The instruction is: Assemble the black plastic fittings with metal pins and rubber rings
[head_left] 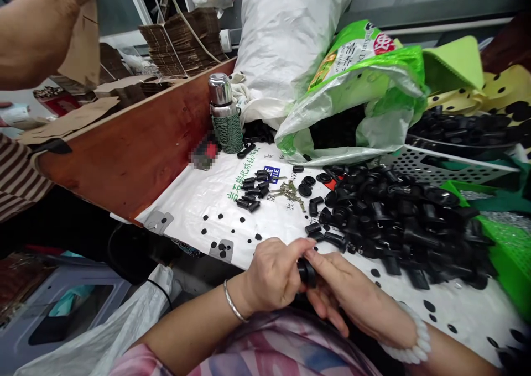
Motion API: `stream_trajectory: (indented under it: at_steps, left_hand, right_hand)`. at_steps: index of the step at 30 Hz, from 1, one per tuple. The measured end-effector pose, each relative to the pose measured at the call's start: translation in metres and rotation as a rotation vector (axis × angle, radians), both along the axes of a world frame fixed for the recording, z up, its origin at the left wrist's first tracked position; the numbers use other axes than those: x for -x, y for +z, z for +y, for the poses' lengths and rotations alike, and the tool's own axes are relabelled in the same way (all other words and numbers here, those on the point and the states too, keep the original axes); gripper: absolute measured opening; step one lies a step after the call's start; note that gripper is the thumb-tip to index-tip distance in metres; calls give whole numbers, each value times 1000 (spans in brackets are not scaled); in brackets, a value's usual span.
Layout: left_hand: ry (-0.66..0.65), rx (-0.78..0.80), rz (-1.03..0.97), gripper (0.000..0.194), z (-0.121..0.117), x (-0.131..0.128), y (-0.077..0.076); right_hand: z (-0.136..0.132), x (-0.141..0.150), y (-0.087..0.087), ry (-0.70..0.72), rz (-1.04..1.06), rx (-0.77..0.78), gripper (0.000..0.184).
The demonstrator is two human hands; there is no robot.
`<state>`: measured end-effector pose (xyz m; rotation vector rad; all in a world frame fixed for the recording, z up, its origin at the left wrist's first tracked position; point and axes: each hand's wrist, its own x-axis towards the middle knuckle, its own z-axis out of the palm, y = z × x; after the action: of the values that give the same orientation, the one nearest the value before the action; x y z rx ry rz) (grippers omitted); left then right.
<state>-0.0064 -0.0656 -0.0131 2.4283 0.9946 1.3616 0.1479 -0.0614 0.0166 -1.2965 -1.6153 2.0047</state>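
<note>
We have the black piece (306, 272) up between both hands, just off the near edge of the desk (186, 204), probably so that it can be worked without leaning on anything. Our left hand (274, 273) is curled firmly round it, seemingly to steady it; our right hand (352, 285) is half open, thumb laid against the piece and fingers loosely bent below.

The heap (398, 221) of black parts spreads toward the desk's right edge, perhaps to be within easy reach. The flask (227, 121) stands upright by the wooden board (157, 121) along the left edge, likely to keep it out of the way.

Counting, we get one piece in hand, one flask, one open green bag (352, 61) near the far edge and roughly ten small black cylinders (264, 191). The metal strips (289, 191) overlap too much to number, as does the heap.
</note>
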Motion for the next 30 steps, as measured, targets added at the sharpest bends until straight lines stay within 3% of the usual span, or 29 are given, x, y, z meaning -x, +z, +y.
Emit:
stream_trajectory:
  at_steps: [2, 4, 6, 8, 11, 13, 14, 18, 21, 23, 26, 30]
  left_hand:
    - [-30, 14, 7, 38, 0, 1, -2]
    - [-42, 212, -125, 36, 1, -1, -2]
    - [-39, 474, -323, 36, 1, -7, 0]
    - [-21, 698, -511, 38, 1, -12, 3]
    - [-22, 848, -637, 39, 3, -17, 5]
    - [-33, 805, -589, 40, 4, -16, 3]
    - [-33, 755, -539, 39, 4, -14, 0]
    - [-14, 533, -325, 37, 6, -6, -9]
    - [20, 471, -179, 37, 12, -3, -5]
    - [43, 452, -82, 38, 20, -3, 4]
    - [120, 363, 102, 33, 39, -1, 18]
    - [244, 277, 483, 23, 76, 4, 29]
  right_hand:
    - [1, -1, 2, -2, -9, 114, 64]
    - [4, -6, 7, 28, -76, 54, 66]
    - [7, -12, 14, 40, -179, -216, 63]
    - [8, -18, 18, 9, -276, -585, 49]
    - [5, -20, 14, -2, -273, -1015, 36]
    - [1, -16, 8, -8, -218, -1114, 29]
    - [-1, -14, 5, -12, -197, -1087, 25]
    - [-6, -4, 0, -26, -136, -756, 23]
    - [-2, -6, 1, -35, -143, -729, 25]
    - [7, -17, 2, -55, -232, -882, 28]
    - [26, -44, 5, -209, -486, -1282, 37]
    - [57, -90, 17, -462, -1019, -1502, 40]
